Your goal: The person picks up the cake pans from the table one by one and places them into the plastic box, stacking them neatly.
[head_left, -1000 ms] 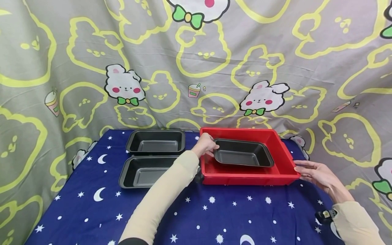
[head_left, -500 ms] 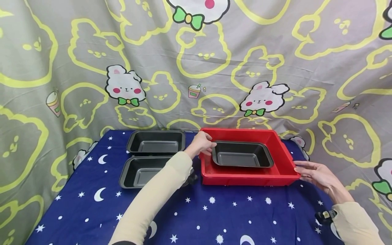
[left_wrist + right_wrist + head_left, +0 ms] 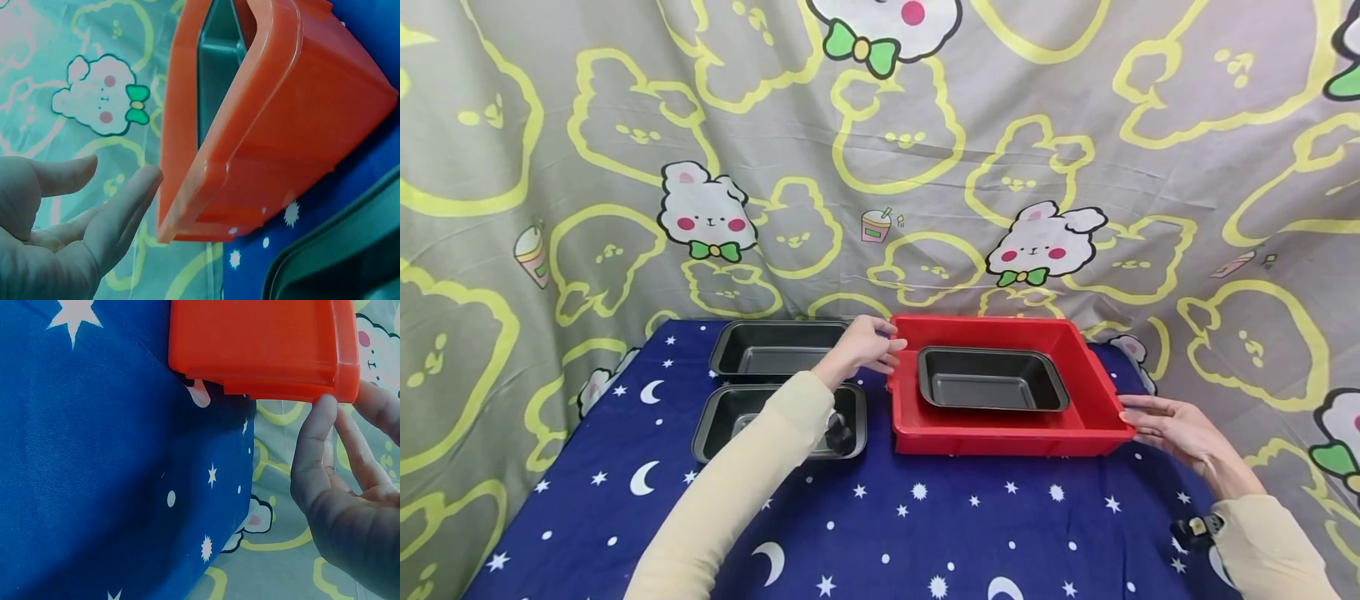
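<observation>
A black loaf pan (image 3: 992,385) lies in the red plastic tray (image 3: 1007,443) at the right of the table. Just off the tray's left end, my left hand (image 3: 867,342) is in the air with thumb and fingers apart, holding nothing. In the left wrist view, the fingertips of my left hand (image 3: 81,219) are close to the tray's rim (image 3: 231,125). At the tray's front right corner, my right hand (image 3: 1180,429) pinches the rim. The right wrist view has the fingers of my right hand (image 3: 350,481) on either side of that red rim (image 3: 345,356).
Two more black loaf pans stand left of the tray: a rear pan (image 3: 775,354) and a front pan (image 3: 718,417), the front one partly hidden by my left forearm. A dark blue cloth (image 3: 940,517) with stars and moons covers the table. A patterned curtain (image 3: 925,150) hangs behind.
My left hand has let go of the loaf pan's left end and moved left out of the tray. The pan has settled inside it. My right hand stays at the corner.
</observation>
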The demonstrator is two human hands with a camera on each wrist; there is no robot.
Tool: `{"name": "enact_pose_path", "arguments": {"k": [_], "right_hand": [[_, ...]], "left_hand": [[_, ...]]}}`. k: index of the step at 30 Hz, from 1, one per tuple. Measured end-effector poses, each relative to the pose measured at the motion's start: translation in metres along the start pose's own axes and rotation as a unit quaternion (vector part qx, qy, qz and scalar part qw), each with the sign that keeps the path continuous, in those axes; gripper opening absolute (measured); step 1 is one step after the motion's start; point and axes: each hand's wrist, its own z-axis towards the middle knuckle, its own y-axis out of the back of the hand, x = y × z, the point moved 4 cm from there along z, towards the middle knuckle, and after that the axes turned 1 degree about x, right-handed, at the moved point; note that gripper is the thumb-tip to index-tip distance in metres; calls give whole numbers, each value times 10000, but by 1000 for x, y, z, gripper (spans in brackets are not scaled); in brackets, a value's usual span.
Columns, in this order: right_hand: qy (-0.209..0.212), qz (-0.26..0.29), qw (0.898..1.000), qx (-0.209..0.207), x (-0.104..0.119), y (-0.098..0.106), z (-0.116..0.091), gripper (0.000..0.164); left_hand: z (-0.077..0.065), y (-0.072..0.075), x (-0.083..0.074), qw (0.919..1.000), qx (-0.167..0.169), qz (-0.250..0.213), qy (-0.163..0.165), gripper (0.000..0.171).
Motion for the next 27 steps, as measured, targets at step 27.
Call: {"name": "enact_pose_path", "arguments": {"k": [27], "right_hand": [[75, -86, 9999, -31, 2, 0, -2, 21]], "left_hand": [[-49, 72, 21, 9987, -105, 297, -403, 47]]}}
